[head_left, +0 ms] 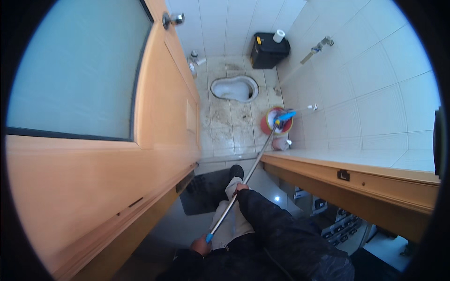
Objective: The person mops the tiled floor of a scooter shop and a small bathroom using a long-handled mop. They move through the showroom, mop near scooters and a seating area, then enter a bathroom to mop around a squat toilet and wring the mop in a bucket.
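A mop [253,166] with a long metal pole slants from my waist away to the far right. My left hand [200,245] is closed round its blue end grip, low in the view. Farther up the pole, my right hand [241,187] wraps round the bare metal. At the far end, the blue mop head [287,116] rests over a red bucket [266,125] on the tiled floor, beside the right wall. What lies inside the bucket is mostly hidden by the mop head.
A squat toilet [234,88] is set in the stained tile floor ahead. Behind it stands a black bin [270,52] with a white roll [279,36] on its lid. The wooden door [164,93] stands swung open at left; the door frame [347,175] is at right. A low threshold [229,158] crosses the doorway.
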The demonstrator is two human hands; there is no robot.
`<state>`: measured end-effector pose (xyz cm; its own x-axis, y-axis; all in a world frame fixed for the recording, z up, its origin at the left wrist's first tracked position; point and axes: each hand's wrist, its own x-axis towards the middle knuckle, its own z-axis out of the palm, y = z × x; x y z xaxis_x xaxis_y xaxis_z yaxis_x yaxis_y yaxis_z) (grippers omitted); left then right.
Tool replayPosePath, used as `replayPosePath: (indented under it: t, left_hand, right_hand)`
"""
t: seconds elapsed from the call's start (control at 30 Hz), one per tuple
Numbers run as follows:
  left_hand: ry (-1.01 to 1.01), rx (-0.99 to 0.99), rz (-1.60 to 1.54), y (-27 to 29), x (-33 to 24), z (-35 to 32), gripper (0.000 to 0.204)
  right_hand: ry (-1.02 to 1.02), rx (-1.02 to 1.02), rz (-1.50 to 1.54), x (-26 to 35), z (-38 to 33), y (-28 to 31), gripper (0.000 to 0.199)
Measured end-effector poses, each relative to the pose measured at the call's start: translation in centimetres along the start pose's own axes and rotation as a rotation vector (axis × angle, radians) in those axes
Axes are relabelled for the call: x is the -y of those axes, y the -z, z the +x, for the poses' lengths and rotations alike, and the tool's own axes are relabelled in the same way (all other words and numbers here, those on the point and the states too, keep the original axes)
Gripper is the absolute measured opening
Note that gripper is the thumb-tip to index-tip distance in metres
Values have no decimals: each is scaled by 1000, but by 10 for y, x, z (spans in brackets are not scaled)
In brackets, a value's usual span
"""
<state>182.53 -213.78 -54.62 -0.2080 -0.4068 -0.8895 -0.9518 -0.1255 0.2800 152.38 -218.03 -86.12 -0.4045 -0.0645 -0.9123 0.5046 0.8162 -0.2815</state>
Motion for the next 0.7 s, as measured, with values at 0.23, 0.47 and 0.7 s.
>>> replayPosePath:
  t: [0.23, 0.47, 0.7]
  left_hand:
    - [-21, -53, -3, -35, 37, 73, 28]
    - [32, -18, -28, -55, 49, 84, 31]
    - [1, -26, -57, -68, 93, 44, 33]
  right_hand:
    - [-5, -162, -9, 1, 8, -22, 41]
    - [-20, -41, 282, 8, -32, -12, 42]
    - [-59, -130, 209, -28, -84, -23, 36]
